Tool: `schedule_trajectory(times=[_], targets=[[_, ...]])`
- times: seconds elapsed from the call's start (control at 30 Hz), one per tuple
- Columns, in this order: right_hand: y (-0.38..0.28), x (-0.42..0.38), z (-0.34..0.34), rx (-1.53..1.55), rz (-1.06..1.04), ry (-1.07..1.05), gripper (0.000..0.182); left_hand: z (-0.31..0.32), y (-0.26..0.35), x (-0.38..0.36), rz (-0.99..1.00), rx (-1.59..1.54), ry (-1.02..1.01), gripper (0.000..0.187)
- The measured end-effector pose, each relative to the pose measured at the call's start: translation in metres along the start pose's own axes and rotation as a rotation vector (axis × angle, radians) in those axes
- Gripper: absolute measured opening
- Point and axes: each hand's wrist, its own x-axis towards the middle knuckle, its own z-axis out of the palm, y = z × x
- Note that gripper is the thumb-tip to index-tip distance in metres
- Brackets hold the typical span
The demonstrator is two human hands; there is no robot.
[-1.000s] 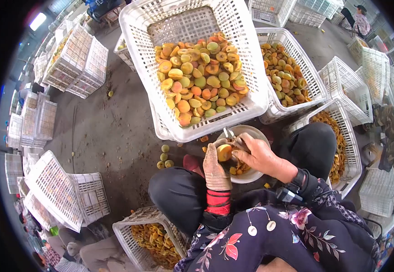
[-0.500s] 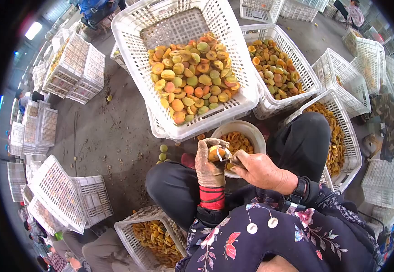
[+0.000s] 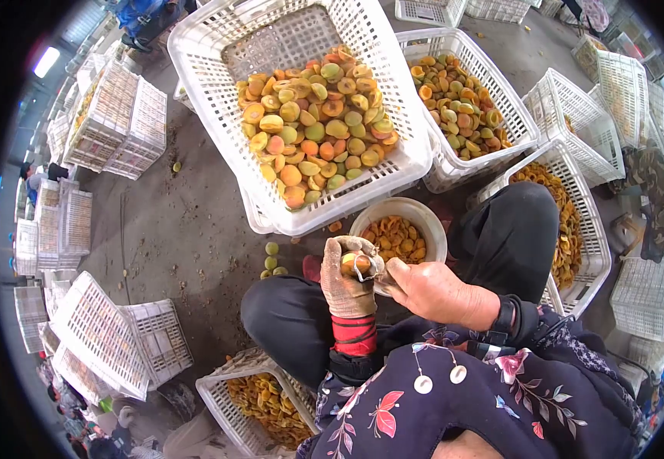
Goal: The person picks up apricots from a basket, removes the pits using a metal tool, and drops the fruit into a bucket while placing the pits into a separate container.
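Floor: being crowded by white crates (image 3: 110, 115).
Left hand (image 3: 347, 283): gloved, apricot (image 3: 353, 264) being gripped.
Right hand (image 3: 435, 292): blade being pressed in, clenched.
Done: bowl (image 3: 422, 210) being filled.
Left: big crate (image 3: 393, 164) being emptied.

A bowl (image 3: 423, 216) sits between the knees, behind the hands (image 3: 381, 284) and before the big crate (image 3: 393, 164).
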Motion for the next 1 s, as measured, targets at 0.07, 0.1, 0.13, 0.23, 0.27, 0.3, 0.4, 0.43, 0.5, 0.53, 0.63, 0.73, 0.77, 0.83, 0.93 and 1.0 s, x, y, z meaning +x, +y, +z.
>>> schedule_trajectory(times=[0.07, 0.1, 0.13, 0.23, 0.27, 0.3, 0.4, 0.43, 0.5, 0.53, 0.63, 0.73, 0.77, 0.83, 0.93, 1.0], targets=[[-0.001, 0.0, -0.001, -0.037, 0.012, -0.043, 0.028, 0.002, 0.002, 0.0, 0.017, 0.037, 0.02, 0.038], [0.0, 0.0, 0.002, -0.065, -0.033, -0.037, 0.028, 0.004, 0.004, 0.0, 0.043, 0.138, 0.022, 0.037], [0.0, 0.0, 0.004, -0.093, -0.078, -0.032, 0.028, 0.005, 0.005, -0.001, 0.067, 0.238, 0.024, 0.036], [0.002, 0.006, 0.008, 0.06, 0.066, -0.087, 0.028, -0.004, 0.001, 0.003, 0.239, 0.653, 0.035, 0.034], [0.005, 0.008, 0.011, 0.06, 0.063, -0.088, 0.028, -0.006, -0.001, 0.004, 0.241, 0.653, 0.036, 0.034], [0.009, 0.009, 0.014, 0.155, 0.062, -0.072, 0.031, -0.006, -0.004, 0.005, 0.219, 0.513, 0.081, 0.034], [0.016, 0.011, 0.025, 0.292, 0.044, -0.005, 0.031, 0.01, -0.005, 0.002, 0.212, 0.34, 0.128, 0.033], [0.016, 0.012, 0.028, 0.335, 0.026, 0.044, 0.029, 0.012, -0.005, 0.001, 0.174, 0.305, 0.139, 0.033], [0.012, 0.011, 0.028, 0.305, 0.057, 0.029, 0.029, 0.009, -0.005, 0.001, 0.139, 0.266, 0.151, 0.034], [0.011, 0.011, 0.028, 0.277, 0.091, 0.015, 0.029, 0.004, -0.005, 0.003, 0.129, 0.292, 0.127, 0.034], [0.023, 0.015, 0.038, 0.521, 0.007, -0.029, 0.027, -0.005, -0.002, 0.003, 0.1, 0.292, 0.093, 0.035], [0.025, 0.012, 0.035, 0.31, 0.096, -0.096, 0.027, -0.01, -0.004, 0.007, 0.091, 0.348, 0.087, 0.035], [0.018, 0.013, 0.027, 0.198, 0.162, -0.126, 0.027, -0.012, -0.007, 0.008, 0.111, 0.433, 0.099, 0.035], [0.021, 0.018, 0.04, 0.321, 0.066, -0.009, 0.028, -0.013, -0.008, 0.008, 0.131, 0.518, 0.11, 0.035], [0.015, 0.011, 0.037, 0.608, 0.092, -0.004, 0.029, -0.004, -0.006, 0.004, 0.111, 0.353, 0.129, 0.028], [0.014, 0.024, 0.035, 0.667, 0.141, -0.053, 0.033, -0.007, -0.013, 0.008, 0.186, 0.242, 0.101, 0.021]])
